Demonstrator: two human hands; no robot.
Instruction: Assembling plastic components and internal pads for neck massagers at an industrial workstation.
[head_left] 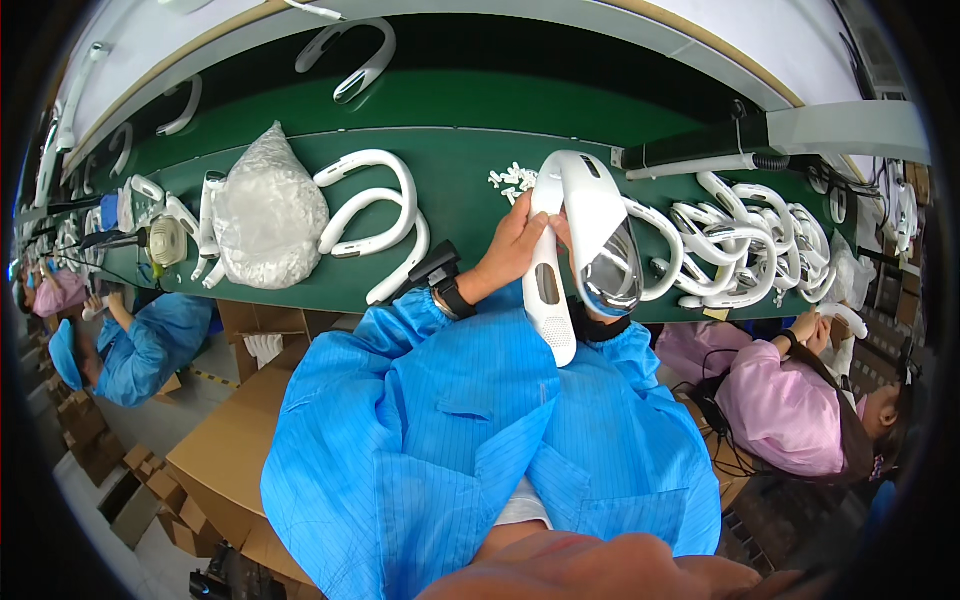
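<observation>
Close in front of my chest I hold up a white, U-shaped neck fan (553, 335). One end has a dark slot and small holes. The other end is wider and has a shiny, mirror-like face. My left hand (512, 248) is closed round the slotted arm, thumb on its near side. Most of my right hand (562, 231) is hidden behind the fan; its visible fingers press against the inner side of the curve. Just beyond the held fan, small white plastic pieces (513, 178) lie loose on the green bench (460, 170).
More neck fans (375, 215) lie left of my hands, beside a full clear plastic bag (268, 220). A heap of them (745, 240) covers the right side. Co-workers sit at left (150, 345) and right (785, 405). A cardboard box (235, 440) stands at my left.
</observation>
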